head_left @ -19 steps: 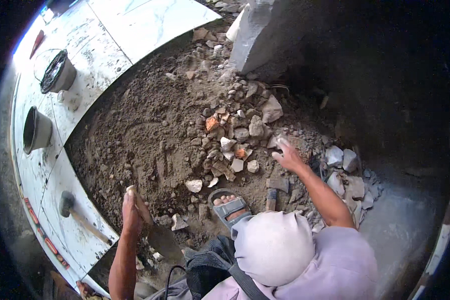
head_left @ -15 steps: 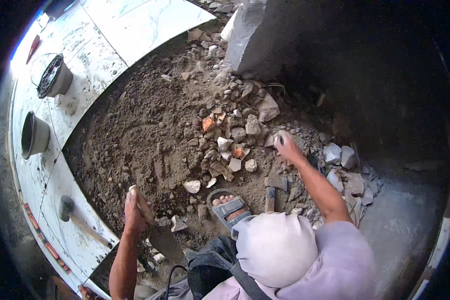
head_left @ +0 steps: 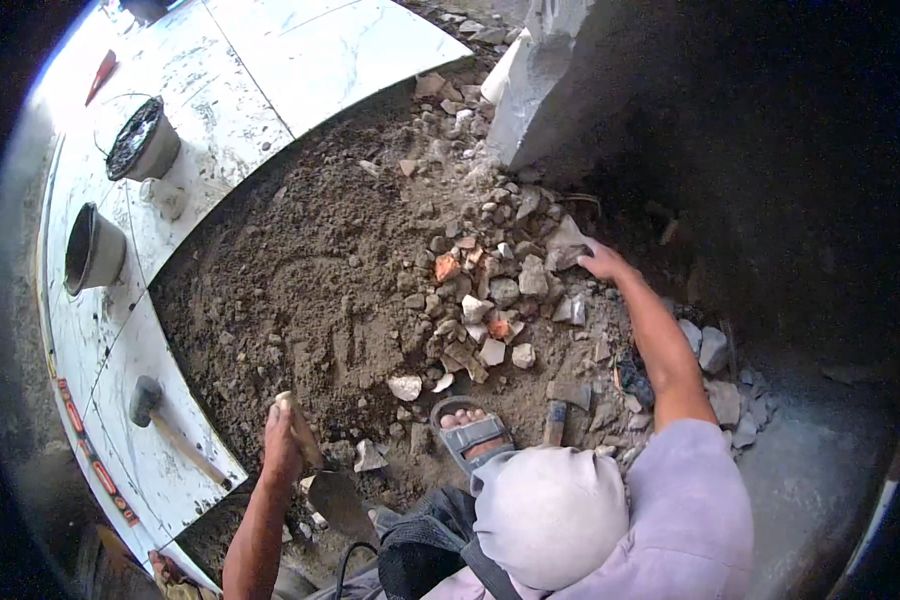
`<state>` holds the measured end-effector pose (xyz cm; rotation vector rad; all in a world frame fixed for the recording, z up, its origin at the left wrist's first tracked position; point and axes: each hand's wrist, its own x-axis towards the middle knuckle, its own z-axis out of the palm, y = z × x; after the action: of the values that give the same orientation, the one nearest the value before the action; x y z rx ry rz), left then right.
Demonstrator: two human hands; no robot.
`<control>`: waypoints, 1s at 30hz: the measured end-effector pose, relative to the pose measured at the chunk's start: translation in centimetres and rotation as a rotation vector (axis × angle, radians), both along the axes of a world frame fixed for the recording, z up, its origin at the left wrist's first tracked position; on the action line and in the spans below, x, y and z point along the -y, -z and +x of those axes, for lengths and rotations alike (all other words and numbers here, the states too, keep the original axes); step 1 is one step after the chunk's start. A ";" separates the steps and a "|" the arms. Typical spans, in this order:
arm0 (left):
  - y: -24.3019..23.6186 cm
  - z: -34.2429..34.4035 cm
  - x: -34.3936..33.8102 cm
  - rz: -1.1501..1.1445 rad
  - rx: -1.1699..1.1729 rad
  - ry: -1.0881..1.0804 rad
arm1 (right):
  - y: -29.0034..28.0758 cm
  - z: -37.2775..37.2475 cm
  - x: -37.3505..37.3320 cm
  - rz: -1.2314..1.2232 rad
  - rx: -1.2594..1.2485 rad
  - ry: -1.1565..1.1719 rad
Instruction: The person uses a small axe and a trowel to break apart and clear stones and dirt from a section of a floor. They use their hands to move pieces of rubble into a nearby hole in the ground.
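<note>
My left hand (head_left: 283,445) is closed around the wooden handle of a trowel (head_left: 332,492), whose metal blade points down toward me at the near edge of the dirt. My right arm is stretched forward over a heap of broken stones and brick bits (head_left: 490,310). At the far side of that heap, my right hand (head_left: 605,263) grips the edge of a large grey stone (head_left: 566,240). An orange brick piece (head_left: 447,267) lies among the rubble.
The brown dirt bed (head_left: 310,290) is bordered by dirty white tiles (head_left: 300,55). On the tiles stand two black pans (head_left: 142,140) (head_left: 90,250), and a mallet (head_left: 150,402) lies there too. A grey concrete block (head_left: 540,85) rises at the back. My sandalled foot (head_left: 473,437) rests beside a small hammer (head_left: 560,405).
My right hand has reached farther forward across the rubble, up to the large grey stone. My left hand and the trowel have stayed put.
</note>
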<state>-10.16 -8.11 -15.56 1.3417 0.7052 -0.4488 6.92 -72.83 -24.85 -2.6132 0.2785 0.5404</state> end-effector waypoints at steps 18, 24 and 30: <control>-12.3 1.3 9.9 0.803 1.058 1.210 | -13.5 -12.5 -39.0 2.145 -1.285 0.249; -11.0 -1.3 10.3 0.692 1.177 1.333 | -13.1 -12.6 -36.6 1.676 -0.878 -0.069; -8.4 -3.3 8.2 0.691 1.045 1.290 | -12.2 -14.2 -27.4 1.067 -0.375 -0.111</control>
<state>-13.46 -16.31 -7.14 2.2890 -1.0714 -0.4029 -7.27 -45.38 -12.61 -1.4925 -0.0534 0.9039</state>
